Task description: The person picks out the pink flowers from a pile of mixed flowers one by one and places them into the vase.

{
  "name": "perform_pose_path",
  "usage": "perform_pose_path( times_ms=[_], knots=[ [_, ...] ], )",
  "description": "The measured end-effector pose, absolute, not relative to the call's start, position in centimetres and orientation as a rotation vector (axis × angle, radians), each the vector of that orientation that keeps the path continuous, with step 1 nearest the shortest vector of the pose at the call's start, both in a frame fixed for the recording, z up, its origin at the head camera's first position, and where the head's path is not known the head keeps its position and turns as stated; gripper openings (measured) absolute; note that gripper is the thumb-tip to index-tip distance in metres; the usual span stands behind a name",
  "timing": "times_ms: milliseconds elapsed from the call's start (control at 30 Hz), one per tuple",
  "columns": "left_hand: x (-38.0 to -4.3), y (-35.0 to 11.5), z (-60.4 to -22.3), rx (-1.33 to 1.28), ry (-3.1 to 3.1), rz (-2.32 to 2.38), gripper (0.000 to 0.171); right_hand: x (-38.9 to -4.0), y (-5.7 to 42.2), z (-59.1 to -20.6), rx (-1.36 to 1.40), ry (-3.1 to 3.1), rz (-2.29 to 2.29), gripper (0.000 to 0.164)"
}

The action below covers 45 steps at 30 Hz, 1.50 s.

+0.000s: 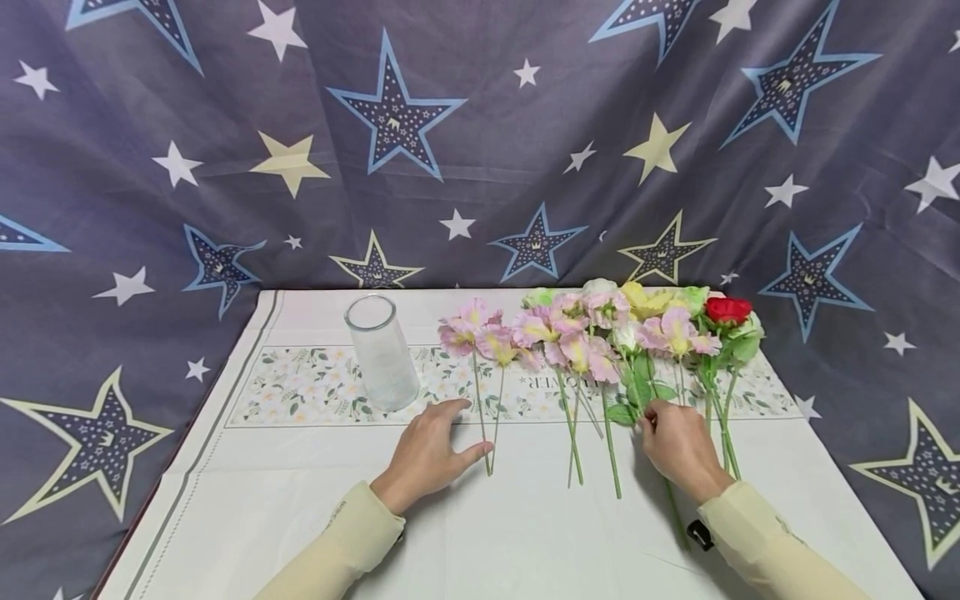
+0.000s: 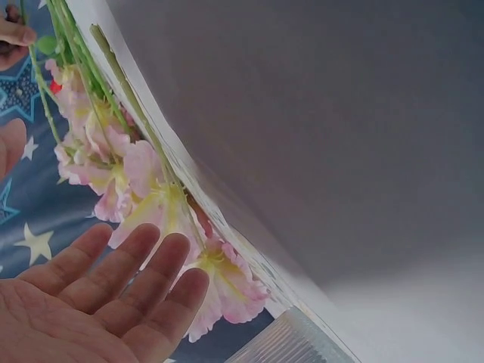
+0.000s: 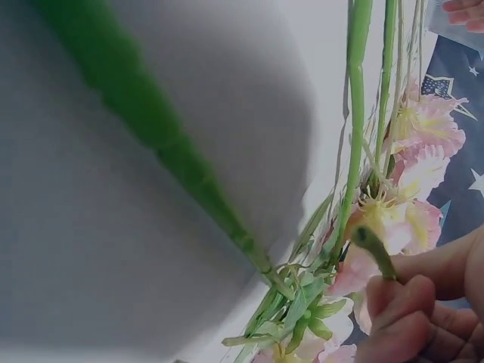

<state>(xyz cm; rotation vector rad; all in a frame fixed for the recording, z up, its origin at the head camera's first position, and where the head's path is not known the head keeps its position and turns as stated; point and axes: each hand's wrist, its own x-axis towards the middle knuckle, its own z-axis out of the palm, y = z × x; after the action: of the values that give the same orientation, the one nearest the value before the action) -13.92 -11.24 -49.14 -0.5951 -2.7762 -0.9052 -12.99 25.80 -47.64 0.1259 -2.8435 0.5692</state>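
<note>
My left hand point(image 1: 427, 454) reaches over the table with its fingers spread, thumb tip beside the stems of two pink flowers point(image 1: 476, 327); whether it touches them I cannot tell. Extended fingers point(image 2: 151, 283) show in the left wrist view, in front of pink petals point(image 2: 155, 204). Between thumb and fingertips my right hand point(image 1: 678, 446) pinches a thin green stem point(image 3: 383, 262), apparently that of the pink flower point(image 1: 678, 332) just beyond it. Under this hand runs a longer green stem point(image 1: 675, 512) from the white rose point(image 1: 626, 335).
A clear glass vase point(image 1: 386, 362) stands left of the flowers on a floral-printed strip point(image 1: 292, 383). Several pink flowers point(image 1: 577, 350) lie in the middle, a yellow flower point(image 1: 647, 300) behind. A red rose point(image 1: 727, 310) lies to the right. A starry curtain point(image 1: 480, 150) hangs behind.
</note>
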Motion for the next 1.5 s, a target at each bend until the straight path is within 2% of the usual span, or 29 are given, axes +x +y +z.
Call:
perform_pose_path(
  times_ms=[767,1500],
  knots=[
    [-14.0,-11.1,-49.0,-0.572,-2.791,-0.938,0.072,-12.9,25.3,-47.5,0.142,-2.556,0.653,0.007],
    [-13.8,-10.5,-48.7,-0.553,-2.807,-1.015,0.072,-12.2,21.7,-47.3,0.21,-2.482,0.836,0.009]
  ],
)
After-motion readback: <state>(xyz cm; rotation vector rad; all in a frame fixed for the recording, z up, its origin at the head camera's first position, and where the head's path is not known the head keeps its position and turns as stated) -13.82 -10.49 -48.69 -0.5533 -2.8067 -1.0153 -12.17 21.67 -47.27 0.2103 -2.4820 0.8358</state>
